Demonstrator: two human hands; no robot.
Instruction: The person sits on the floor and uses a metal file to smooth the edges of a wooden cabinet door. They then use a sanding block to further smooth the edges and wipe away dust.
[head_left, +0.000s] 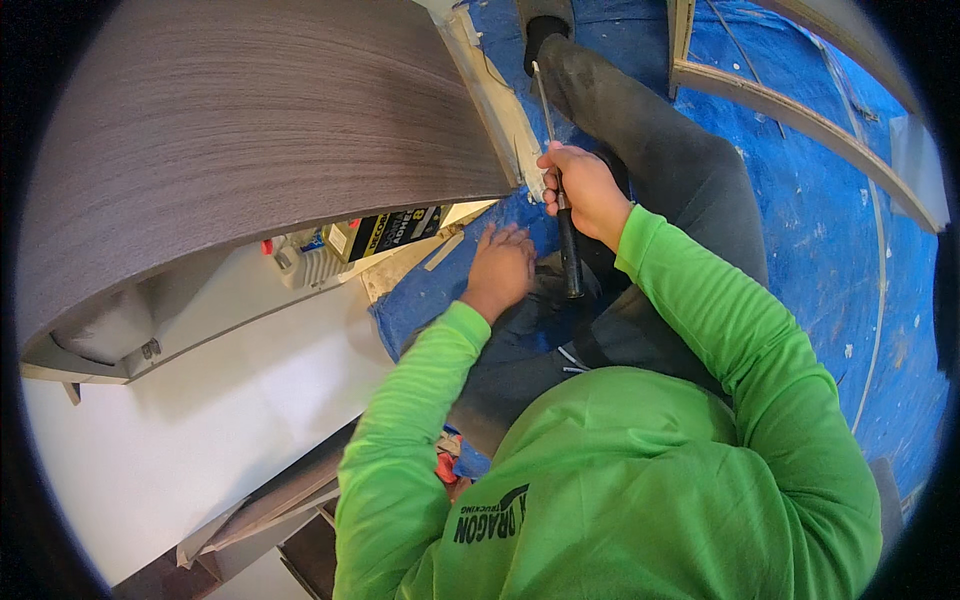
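Note:
My right hand (588,192) is closed around a long tool with a thin metal shaft (545,105) and a black handle (570,255). The shaft points away from me, and its tip is too small to make out. To the left, my left hand (502,265) lies palm down with fingers slightly apart, near my bent leg and the blue sheet (425,305). It holds nothing. Beyond it stands a large curved panel (270,130) with brown wood-grain facing; its near right corner lies close to both hands.
Under the panel are a black-and-yellow can (395,232) and a whitish jug (305,265) with a red cap. A curved wooden frame (790,105) stands at the far right on the blue floor sheet. Wooden boards (260,500) lie at the lower left beside a white surface (260,370).

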